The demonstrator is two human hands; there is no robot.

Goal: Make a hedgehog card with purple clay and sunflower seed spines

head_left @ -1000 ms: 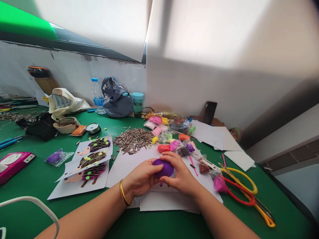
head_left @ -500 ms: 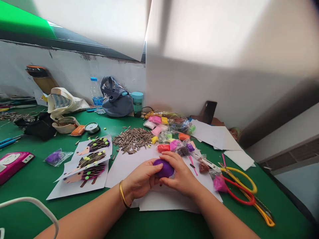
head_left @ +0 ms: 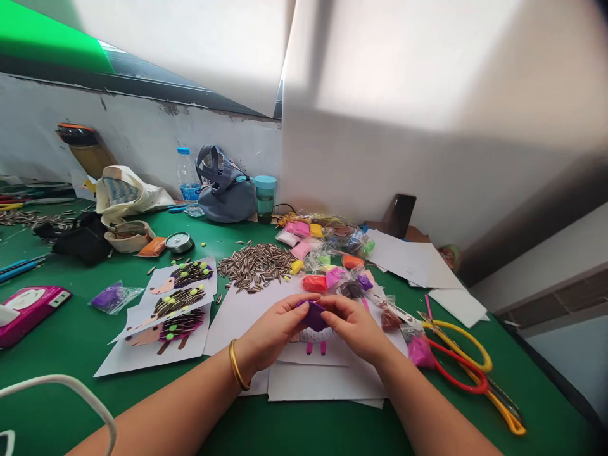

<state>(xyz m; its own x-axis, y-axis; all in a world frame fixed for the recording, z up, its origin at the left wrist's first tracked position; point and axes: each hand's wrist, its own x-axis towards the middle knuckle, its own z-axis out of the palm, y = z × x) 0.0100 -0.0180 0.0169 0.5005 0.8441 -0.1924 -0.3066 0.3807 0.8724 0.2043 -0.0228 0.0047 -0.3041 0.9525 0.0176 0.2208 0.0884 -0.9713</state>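
A lump of purple modelling clay [head_left: 313, 315] is pinched between my left hand [head_left: 273, 326] and my right hand [head_left: 354, 326], and the fingers of both hands hide most of it. Just below the clay, a paper cut-out or drawing with pink legs [head_left: 316, 345] lies on a white paper sheet [head_left: 237, 332]. The clay sits directly over this figure, though I cannot tell whether they touch. A gold bangle [head_left: 234, 365] circles my left wrist.
Hedgehog crafts on paper [head_left: 178, 307] lie to the left. Striped sunflower seeds [head_left: 256, 267] are heaped ahead, beside bagged coloured clay [head_left: 327, 253]. Yellow-and-red handled scissors [head_left: 456, 354] lie at right. A water bottle [head_left: 187, 180], grey bag [head_left: 223, 190] and teal cup [head_left: 265, 198] stand behind.
My hands have drawn the purple clay slightly upward and pinched it narrower. More of the figure with pink legs now shows beneath it.
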